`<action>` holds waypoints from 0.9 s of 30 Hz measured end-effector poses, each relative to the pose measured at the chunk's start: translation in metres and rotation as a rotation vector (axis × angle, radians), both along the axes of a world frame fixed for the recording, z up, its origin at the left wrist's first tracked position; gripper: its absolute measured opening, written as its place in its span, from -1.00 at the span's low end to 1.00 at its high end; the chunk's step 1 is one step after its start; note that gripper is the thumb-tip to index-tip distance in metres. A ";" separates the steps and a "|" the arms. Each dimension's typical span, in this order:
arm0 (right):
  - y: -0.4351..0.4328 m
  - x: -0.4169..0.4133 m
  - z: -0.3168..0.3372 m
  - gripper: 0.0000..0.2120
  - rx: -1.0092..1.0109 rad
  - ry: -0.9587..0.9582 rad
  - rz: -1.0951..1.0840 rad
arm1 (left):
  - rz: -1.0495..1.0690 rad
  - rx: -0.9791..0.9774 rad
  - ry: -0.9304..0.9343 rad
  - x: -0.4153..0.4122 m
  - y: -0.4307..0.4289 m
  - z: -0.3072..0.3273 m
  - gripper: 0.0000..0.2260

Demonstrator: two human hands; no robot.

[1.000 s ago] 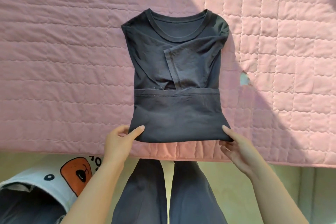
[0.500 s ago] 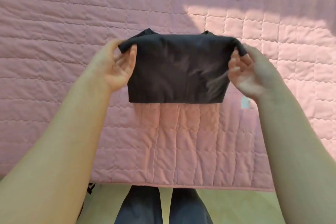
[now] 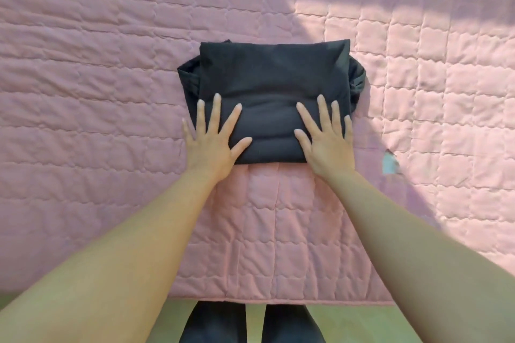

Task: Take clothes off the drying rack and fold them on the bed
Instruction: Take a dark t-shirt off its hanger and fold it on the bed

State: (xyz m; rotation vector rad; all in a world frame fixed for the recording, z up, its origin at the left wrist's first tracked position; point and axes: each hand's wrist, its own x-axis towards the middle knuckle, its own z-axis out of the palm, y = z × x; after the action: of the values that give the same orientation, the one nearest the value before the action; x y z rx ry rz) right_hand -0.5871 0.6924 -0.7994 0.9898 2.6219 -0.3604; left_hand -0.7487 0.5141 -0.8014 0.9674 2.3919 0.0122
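Note:
A dark grey T-shirt point(image 3: 274, 75) lies folded into a compact rectangle on the pink quilted bed cover point(image 3: 97, 92). Bits of sleeve stick out at its left and right sides. My left hand point(image 3: 213, 136) lies flat on the shirt's near left corner, fingers spread and straight. My right hand point(image 3: 326, 136) presses flat on the near right corner in the same way. Both forearms reach in from the bottom of the view.
The bed's near edge point(image 3: 278, 302) runs across the bottom, with my dark trouser legs point(image 3: 217, 323) and a pale green floor below it. A small light-blue patch point(image 3: 390, 163) shows on the quilt right of the shirt. Sunlight falls on the quilt's right part.
The shirt's lower half was lifted by both hands and folded up over the collar. The hands have let go of the fabric and now press flat on the folded bundle.

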 end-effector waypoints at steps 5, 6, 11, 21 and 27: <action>0.016 -0.009 0.012 -0.43 -0.028 0.221 -0.441 | 0.211 0.260 0.033 -0.008 0.003 0.012 -0.22; 0.023 -0.012 0.015 -0.42 -0.072 0.309 -0.578 | 0.325 0.330 0.018 -0.011 0.010 0.016 -0.17; 0.058 -0.019 0.026 -0.33 -0.606 0.445 -1.152 | 1.312 0.369 -0.423 -0.047 0.034 0.023 -0.29; 0.037 -0.028 0.055 -0.59 -0.860 0.508 -1.070 | 1.124 0.584 -0.645 -0.029 0.022 0.032 -0.65; -0.007 -0.018 0.084 -0.62 -0.884 0.504 -1.041 | 1.210 0.653 -0.500 0.000 -0.045 0.046 -0.50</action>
State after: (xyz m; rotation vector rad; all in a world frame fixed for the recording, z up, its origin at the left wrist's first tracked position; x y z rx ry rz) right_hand -0.6049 0.6851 -0.7152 1.9065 1.6003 -1.9615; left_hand -0.7490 0.4688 -0.7553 -0.3788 2.1173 1.3386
